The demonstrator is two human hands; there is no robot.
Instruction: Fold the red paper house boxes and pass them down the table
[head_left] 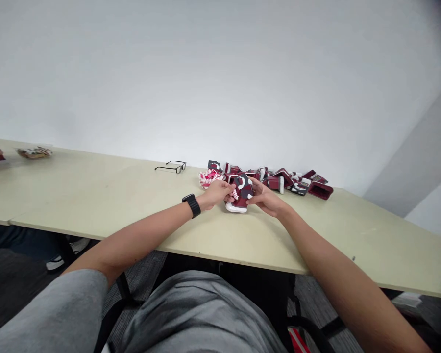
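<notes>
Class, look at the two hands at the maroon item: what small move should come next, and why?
Probably the left hand should press the striped piece gently onto the maroon item: that hand is at the piece, which lies over the item's face, while the right hand holds the opposite side. Whether the piece is stuck down cannot be told.

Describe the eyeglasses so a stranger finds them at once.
Follow the pale tabletop back to the white wall. Left of the maroon-and-white pile, the black-framed eyeglasses lie with temples unfolded, the only thing there with lenses.
</notes>
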